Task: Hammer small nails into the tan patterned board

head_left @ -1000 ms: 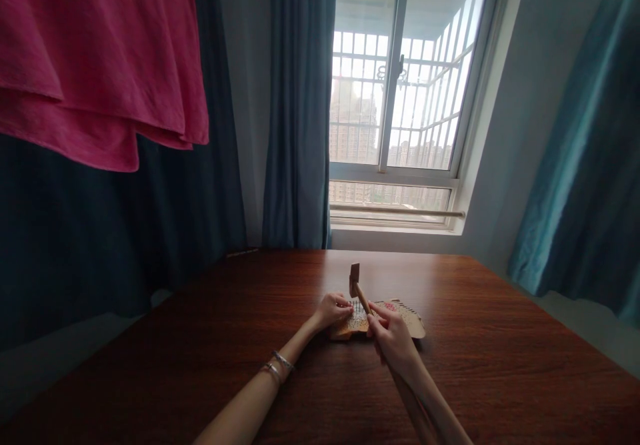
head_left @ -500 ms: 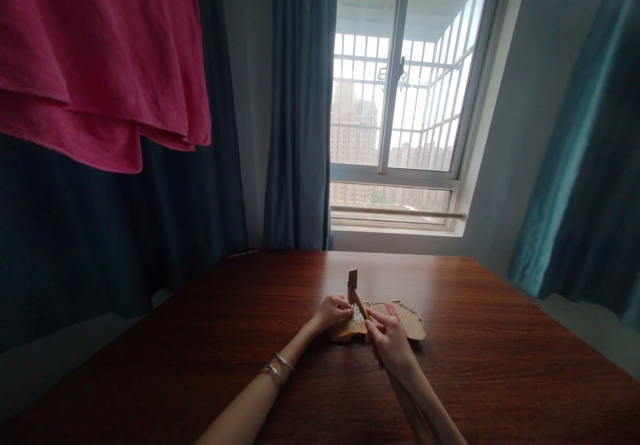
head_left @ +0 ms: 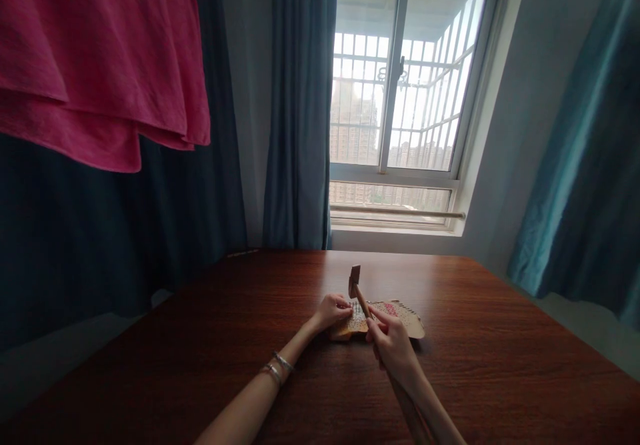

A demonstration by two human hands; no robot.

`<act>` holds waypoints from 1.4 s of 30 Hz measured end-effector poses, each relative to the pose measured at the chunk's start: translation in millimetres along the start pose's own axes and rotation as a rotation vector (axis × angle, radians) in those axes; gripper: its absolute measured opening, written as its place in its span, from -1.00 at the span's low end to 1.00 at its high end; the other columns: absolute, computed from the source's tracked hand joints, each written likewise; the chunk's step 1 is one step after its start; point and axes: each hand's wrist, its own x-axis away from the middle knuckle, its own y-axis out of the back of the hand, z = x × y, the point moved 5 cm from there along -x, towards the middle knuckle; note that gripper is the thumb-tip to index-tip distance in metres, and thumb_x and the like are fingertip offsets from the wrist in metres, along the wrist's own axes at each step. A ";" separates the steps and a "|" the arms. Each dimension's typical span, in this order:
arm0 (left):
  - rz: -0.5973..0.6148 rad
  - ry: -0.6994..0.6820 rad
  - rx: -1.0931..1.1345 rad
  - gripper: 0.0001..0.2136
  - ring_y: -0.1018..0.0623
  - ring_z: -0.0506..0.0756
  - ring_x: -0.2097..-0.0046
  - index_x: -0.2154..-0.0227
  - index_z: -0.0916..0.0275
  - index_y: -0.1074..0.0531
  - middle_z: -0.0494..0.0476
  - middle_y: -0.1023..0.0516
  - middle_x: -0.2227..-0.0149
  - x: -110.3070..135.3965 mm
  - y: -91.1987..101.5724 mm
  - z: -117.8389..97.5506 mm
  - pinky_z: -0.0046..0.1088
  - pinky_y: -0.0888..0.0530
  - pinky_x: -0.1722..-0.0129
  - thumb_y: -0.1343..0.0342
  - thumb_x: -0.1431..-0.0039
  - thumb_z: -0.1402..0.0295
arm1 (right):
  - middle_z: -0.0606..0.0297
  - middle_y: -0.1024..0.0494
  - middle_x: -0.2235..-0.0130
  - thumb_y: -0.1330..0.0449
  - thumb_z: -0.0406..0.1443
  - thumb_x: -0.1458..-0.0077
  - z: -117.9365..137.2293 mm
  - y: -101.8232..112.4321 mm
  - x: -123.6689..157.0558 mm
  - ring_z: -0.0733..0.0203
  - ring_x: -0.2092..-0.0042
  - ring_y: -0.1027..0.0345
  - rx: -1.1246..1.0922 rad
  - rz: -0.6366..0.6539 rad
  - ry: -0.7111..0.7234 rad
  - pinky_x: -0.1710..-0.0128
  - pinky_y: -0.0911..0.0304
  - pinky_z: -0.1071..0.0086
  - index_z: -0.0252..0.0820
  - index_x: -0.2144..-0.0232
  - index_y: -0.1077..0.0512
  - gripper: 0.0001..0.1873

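Note:
My right hand (head_left: 391, 339) is closed around the handle of a hammer (head_left: 362, 303). The hammer's head is up, just above and right of my left fingertips, and its long handle runs back under my right forearm. On the left, my left hand (head_left: 331, 311) is closed in a pinch at the board's left part; whatever sits between the fingertips is too small to make out. Beneath both hands lies a tan, dotted board (head_left: 411, 323) with a red patch and a curved right edge. Several thin upright pins (head_left: 357, 307) stand near my left fingertips.
The board rests on a brown wooden table (head_left: 240, 338). A window (head_left: 370, 111) with bars outside is beyond the far edge. Blue curtains (head_left: 300, 111) hang at the sides, and a pink cloth (head_left: 125, 65) hangs at upper left.
The hammer's head has risen slightly and shifted a little right, away from my left fingertips. My left hand keeps its place.

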 end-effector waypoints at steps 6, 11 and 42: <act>-0.019 -0.015 0.011 -0.77 -0.42 0.00 0.43 0.53 0.34 -0.58 0.10 -0.49 0.48 -0.2 -0.4 -0.7 -0.55 -0.28 0.44 -0.14 0.02 0.26 | 0.46 -0.28 0.63 -0.02 -0.13 -0.07 2.2 0.4 3.2 0.43 0.76 -0.08 0.027 0.002 -0.005 0.87 -0.04 0.56 -0.36 -0.07 -0.35 -0.41; -0.035 -0.004 0.002 -0.78 -0.40 -0.01 0.44 0.55 0.35 -0.56 0.08 -0.46 0.50 0.0 -0.3 0.2 -0.55 -0.26 0.45 -0.15 0.03 0.27 | 0.44 -0.29 0.61 -0.01 -0.14 -0.09 0.4 2.4 3.6 0.43 0.74 -0.08 0.011 -0.038 0.005 0.86 -0.06 0.55 -0.34 -0.11 -0.31 -0.41; 0.168 0.093 0.197 -0.67 -0.50 0.07 0.37 0.34 0.41 -0.59 0.18 -0.58 0.39 2.8 18.0 2.3 -0.49 -0.38 0.37 -0.24 0.12 0.23 | 0.42 -0.34 0.58 -0.02 -0.16 -0.09 11.0 15.3 1.7 0.44 0.74 -0.09 -0.018 -0.043 -0.026 0.84 -0.06 0.54 -0.31 -0.09 -0.32 -0.45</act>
